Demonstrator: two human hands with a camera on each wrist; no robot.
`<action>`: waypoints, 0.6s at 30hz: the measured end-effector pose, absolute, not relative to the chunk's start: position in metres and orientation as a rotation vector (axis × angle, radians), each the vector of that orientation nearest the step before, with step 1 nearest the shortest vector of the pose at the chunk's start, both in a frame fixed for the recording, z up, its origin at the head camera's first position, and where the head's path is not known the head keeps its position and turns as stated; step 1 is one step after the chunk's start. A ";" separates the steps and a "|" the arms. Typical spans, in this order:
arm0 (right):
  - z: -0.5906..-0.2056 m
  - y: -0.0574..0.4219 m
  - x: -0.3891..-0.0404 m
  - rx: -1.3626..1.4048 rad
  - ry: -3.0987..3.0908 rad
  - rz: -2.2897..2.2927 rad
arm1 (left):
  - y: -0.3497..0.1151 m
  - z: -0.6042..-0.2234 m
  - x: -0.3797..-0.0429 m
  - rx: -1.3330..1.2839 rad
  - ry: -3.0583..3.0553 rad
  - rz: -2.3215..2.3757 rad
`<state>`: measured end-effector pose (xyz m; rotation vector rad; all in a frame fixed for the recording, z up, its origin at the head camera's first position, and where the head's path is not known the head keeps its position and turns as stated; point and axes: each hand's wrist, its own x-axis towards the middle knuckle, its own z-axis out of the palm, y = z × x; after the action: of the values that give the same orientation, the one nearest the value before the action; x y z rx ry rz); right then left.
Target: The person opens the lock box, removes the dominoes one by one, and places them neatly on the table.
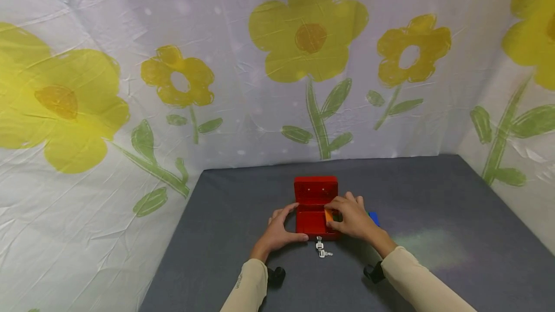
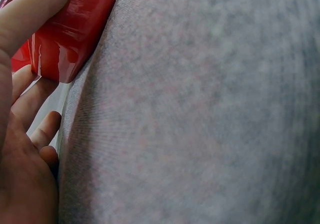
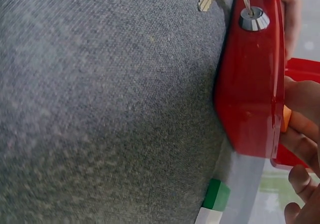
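Observation:
A red metal cash box [image 1: 310, 223] stands on the table, its lid [image 1: 315, 187] raised at the back. My left hand [image 1: 281, 231] holds the box's left side, thumb at the front corner and fingertips near the back corner; the left wrist view shows the fingers against the red wall [image 2: 65, 44]. My right hand [image 1: 353, 215] reaches into the right part of the box and pinches an orange block [image 1: 328, 216]. That block is partly hidden by the fingers in the right wrist view. Keys [image 1: 322, 249] hang from the front lock [image 3: 254, 19].
Right of the box, a blue block [image 1: 374, 218] lies partly behind my right hand. The right wrist view shows a green block [image 3: 216, 195] and a white block [image 3: 208, 216] together. A grey cloth covers the table [image 1: 243, 187]; a flower-printed curtain [image 1: 243, 110] hangs behind it.

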<state>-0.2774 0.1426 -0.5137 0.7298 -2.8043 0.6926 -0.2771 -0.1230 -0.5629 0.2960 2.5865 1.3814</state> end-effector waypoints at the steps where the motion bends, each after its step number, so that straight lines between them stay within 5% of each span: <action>1: -0.514 0.143 -0.277 0.728 -2.802 0.690 | -0.123 -0.563 -0.277 0.302 2.590 1.381; 18: -0.506 0.161 -0.279 0.685 -2.771 0.733 | -0.124 -0.565 -0.278 0.314 2.585 1.395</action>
<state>-0.2793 0.1613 -0.5058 0.6851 -2.7707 0.7333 -0.2781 -0.1240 -0.5648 0.3143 2.5848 1.3950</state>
